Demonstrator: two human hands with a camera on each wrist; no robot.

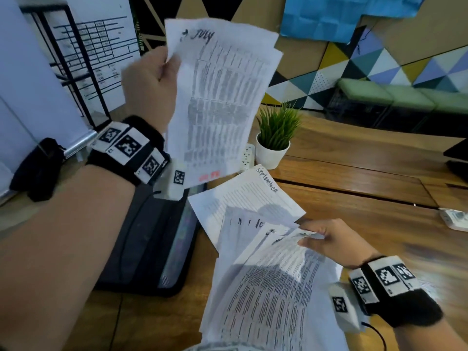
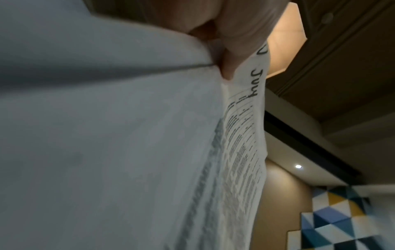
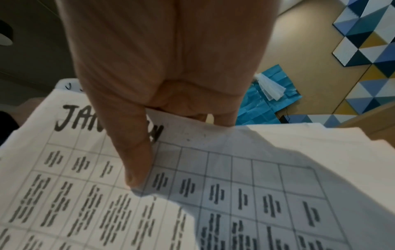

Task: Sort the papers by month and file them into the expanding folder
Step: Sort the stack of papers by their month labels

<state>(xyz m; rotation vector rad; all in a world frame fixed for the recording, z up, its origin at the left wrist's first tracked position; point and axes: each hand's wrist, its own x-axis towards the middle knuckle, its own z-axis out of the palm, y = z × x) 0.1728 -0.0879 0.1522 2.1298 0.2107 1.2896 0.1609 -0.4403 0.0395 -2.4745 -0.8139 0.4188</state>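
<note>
My left hand [image 1: 162,69] is raised and pinches the top corner of a few sheets headed "July" [image 1: 220,97]; the left wrist view shows the same July papers [image 2: 245,135] hanging from my fingers [image 2: 230,55]. My right hand [image 1: 316,236] holds a fanned stack of papers [image 1: 268,287] low at the front. Its top sheet, headed "January" [image 3: 85,186], lies under my thumb [image 3: 132,152]. A sheet marked "September" [image 1: 243,198] lies on the wooden table [image 1: 354,173]. The black expanding folder [image 1: 152,236] lies on the table below my left forearm.
A small potted plant [image 1: 276,138] in a white pot stands behind the papers, beside a white power strip [image 1: 247,155]. A black metal rack [image 1: 73,59] and a whiteboard are at the left. A white device [image 1: 455,219] sits at the right table edge.
</note>
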